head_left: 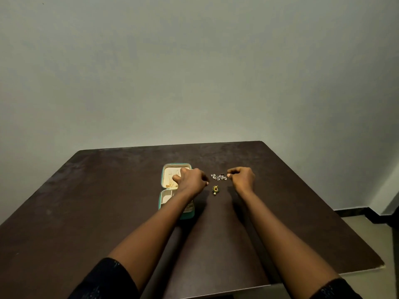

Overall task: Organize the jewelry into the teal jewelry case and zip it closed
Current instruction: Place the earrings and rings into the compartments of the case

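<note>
Left hand (190, 180): knuckles up, fingers curled in, hanging over the right edge of the open teal jewelry case (176, 164); fingertips point right, toward the loose pieces. Cannot tell whether anything is pinched in it. Right hand (243, 179): also knuckles up, fingers curled, thumb and forefinger drawn together at the right end of the silver jewelry piece (219, 176), pinching it there. That piece is a small cluster of pale stones and beads, stretched sideways on the tabletop (108, 190) between the two hands. Just nearer the person, below the gap between the hands, lies a green-and-gold pendant (215, 189) with a pale drop at its near end, apart from the silver piece and touching neither hand. Case lies flat and unzipped, two cream-lined halves end to end: far half shows a bit of gold chain (168, 186) in its near left corner; near half has small compartments, mostly hidden under the left forearm. Contents of those compartments too small to make out. Both forearms bare, dark sleeves (105, 279) at the bottom edge. Tabletop dark brown, matte, set against a plain grey-green wall (194, 72). To the right, a strip of pale floor (367, 231) with dark skirting.
</note>
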`<action>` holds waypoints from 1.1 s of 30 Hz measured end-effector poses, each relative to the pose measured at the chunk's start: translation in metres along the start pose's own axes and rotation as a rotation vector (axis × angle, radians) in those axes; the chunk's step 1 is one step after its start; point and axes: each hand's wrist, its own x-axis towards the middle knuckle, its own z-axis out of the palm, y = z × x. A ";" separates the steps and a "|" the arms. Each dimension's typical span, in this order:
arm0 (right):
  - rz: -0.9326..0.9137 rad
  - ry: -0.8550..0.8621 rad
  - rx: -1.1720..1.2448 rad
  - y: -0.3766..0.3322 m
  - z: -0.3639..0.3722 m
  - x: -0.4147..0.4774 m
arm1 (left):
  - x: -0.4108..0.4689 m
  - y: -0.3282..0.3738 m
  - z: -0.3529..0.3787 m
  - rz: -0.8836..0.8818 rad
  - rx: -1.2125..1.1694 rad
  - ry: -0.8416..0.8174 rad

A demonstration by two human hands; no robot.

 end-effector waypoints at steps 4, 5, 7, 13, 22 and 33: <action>0.054 0.063 0.026 0.010 -0.011 0.013 | 0.011 0.008 0.015 0.071 0.028 0.024; 0.076 0.078 0.030 0.013 -0.013 0.015 | 0.013 0.010 0.017 0.086 0.052 0.031; 0.113 0.117 0.022 0.021 -0.017 0.022 | 0.017 0.015 0.021 0.114 0.100 0.032; 0.164 0.098 -0.051 0.040 -0.022 0.037 | 0.026 0.027 0.033 0.133 0.298 -0.028; 0.067 -0.020 -0.150 0.050 -0.016 0.038 | 0.040 0.016 0.046 0.084 -0.003 -0.089; -0.070 -0.229 -0.270 0.050 -0.028 0.035 | 0.045 0.009 0.047 0.024 -0.171 -0.131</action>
